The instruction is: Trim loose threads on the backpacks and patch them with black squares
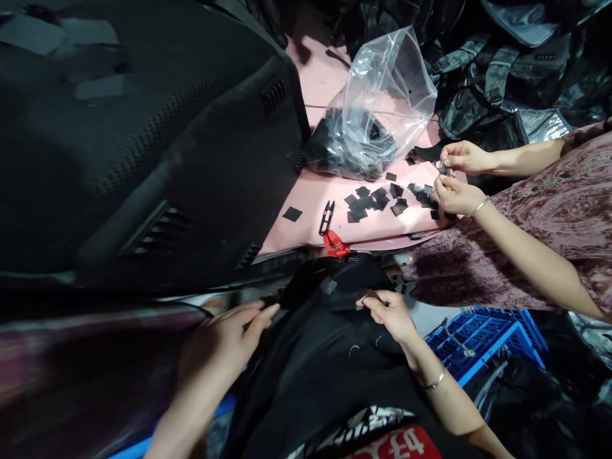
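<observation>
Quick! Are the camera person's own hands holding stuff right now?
Left hand: partly curled; can't tell if it holds anything.
Right hand: closed, pinching a thin dark piece.

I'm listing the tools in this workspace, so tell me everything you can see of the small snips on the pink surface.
The snips are small and dark, metal-looking, with a slim open-centred body and two pointed blades whose tips sit slightly apart. They lie on the pink surface, close to its near edge, blades pointing toward the far side. A bright red strip, seemingly cloth, bunches at the handle end, apparently tied on. Nothing else visibly touches them.
</observation>
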A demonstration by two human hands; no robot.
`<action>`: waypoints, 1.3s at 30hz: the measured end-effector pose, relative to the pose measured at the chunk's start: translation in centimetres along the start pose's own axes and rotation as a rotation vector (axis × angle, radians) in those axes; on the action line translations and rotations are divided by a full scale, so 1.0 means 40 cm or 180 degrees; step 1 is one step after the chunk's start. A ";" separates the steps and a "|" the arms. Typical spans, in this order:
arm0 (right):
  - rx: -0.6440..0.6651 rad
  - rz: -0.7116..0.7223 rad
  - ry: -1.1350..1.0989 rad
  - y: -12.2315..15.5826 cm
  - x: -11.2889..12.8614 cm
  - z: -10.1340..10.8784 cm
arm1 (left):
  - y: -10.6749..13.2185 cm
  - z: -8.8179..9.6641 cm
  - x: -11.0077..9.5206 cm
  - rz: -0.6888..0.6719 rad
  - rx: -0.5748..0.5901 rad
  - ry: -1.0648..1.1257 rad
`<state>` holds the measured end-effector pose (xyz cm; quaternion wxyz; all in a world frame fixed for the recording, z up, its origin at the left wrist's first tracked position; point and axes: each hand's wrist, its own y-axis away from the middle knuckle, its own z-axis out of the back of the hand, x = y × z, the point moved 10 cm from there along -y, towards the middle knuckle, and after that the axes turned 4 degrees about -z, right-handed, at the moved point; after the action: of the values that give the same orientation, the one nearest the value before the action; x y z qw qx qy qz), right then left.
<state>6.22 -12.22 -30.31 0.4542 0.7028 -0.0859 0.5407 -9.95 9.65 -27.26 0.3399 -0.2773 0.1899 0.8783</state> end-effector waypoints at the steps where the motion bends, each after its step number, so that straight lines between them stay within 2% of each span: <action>1: 0.0006 -0.0005 -0.0027 -0.002 -0.002 -0.001 | 0.009 0.010 -0.017 -0.0152 -0.0002 -0.0199; 3: 0.0045 0.0023 -0.0061 -0.004 0.000 -0.006 | 0.026 0.026 -0.065 -0.0323 -0.0162 -0.0222; 5: 0.0116 0.0067 -0.0034 -0.002 0.011 -0.014 | 0.036 0.006 -0.123 -0.0419 -0.0095 0.0094; 9: 0.0340 0.0229 0.0151 0.015 0.054 -0.039 | 0.044 -0.131 -0.219 -0.0215 0.0841 0.1441; 12: 0.0275 0.0325 0.0254 0.026 0.078 -0.040 | 0.032 -0.184 -0.234 0.0122 0.0905 0.1993; 15: 0.0114 0.0259 0.0115 0.029 0.071 -0.021 | 0.009 -0.210 -0.193 0.0418 0.1014 0.2422; 17: 0.0049 0.0168 -0.0041 0.027 0.053 -0.005 | -0.012 -0.206 -0.121 0.0614 0.0981 0.2274; 20: -0.0050 0.0088 -0.0107 0.021 0.030 0.022 | -0.029 -0.158 0.029 0.0843 0.0621 0.1210; 21: -0.0081 0.0075 -0.0104 0.018 0.024 0.030 | -0.025 -0.149 0.069 0.0849 0.0630 0.0792; 23: -0.0151 0.0052 -0.0137 0.012 0.015 0.040 | -0.007 -0.145 0.121 0.0731 0.0826 0.0044; 25: -0.0201 0.0019 -0.0207 0.005 0.009 0.040 | 0.007 -0.121 0.131 0.0502 0.0670 -0.0388; 27: -0.0205 -0.0005 -0.0228 0.000 0.008 0.029 | 0.011 -0.066 0.108 0.0332 0.0052 -0.0410; 29: -0.0141 -0.0048 -0.0189 -0.004 0.013 0.005 | 0.012 -0.047 0.073 0.0362 -0.0160 0.0127; 31: 0.0011 -0.0054 -0.0123 -0.005 0.025 -0.027 | 0.006 -0.082 0.014 0.0422 0.0160 0.1099; 33: 0.0212 0.0054 -0.0031 -0.002 0.046 -0.062 | 0.006 -0.135 -0.080 0.0338 0.0689 0.2032; 35: 0.0328 0.0253 0.0076 0.004 0.067 -0.085 | 0.013 -0.174 -0.168 0.0168 0.1074 0.2448; 37: 0.0303 0.0377 0.0147 0.008 0.073 -0.090 | 0.016 -0.192 -0.216 0.0041 0.1133 0.2473; 39: 0.0181 0.0332 0.0130 0.004 0.059 -0.079 | 0.011 -0.188 -0.218 0.0097 0.0858 0.2480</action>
<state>4.92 -9.13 -28.25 0.4070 0.6988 -0.0977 0.5800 -2.19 1.13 -27.66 0.2629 -0.5392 0.4219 0.6798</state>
